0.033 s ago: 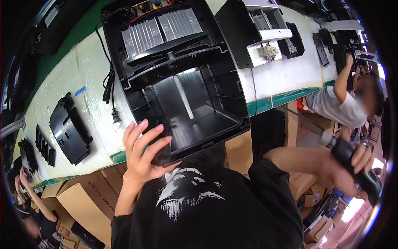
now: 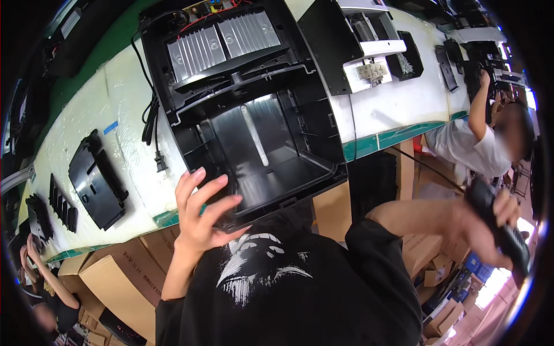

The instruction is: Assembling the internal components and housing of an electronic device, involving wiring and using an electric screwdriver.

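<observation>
A large black plastic housing (image 2: pixel 254 173) stands on the bench in front of me, its deep open compartment nearest me. Ribbed silver metal plates (image 2: pixel 225 43) and red wires sit in its far part. At its near left corner is my left hand (image 2: pixel 199 210), fingers spread, the thumb low by the front edge; whether it presses on the corner I cannot tell. Off to the far right, away from the housing, my right hand (image 2: pixel 490 230) is wrapped round a black power screwdriver (image 2: pixel 482 202). The hand and tool are blurred, and the tool's tip is hard to make out.
Black slotted plastic parts (image 2: pixel 98 179) lie to the left, near a power cord with plug (image 2: pixel 160 161). Right of the housing stand a white-and-black unit (image 2: pixel 369 52) and a tray of screws (image 2: pixel 407 60). Cardboard boxes (image 2: pixel 121 274) sit below the bench. Other people work at both sides.
My right hand and the screwdriver have shifted slightly, with the tool turned so its silver collar no longer shows. My left hand stays almost in place at the housing corner.
</observation>
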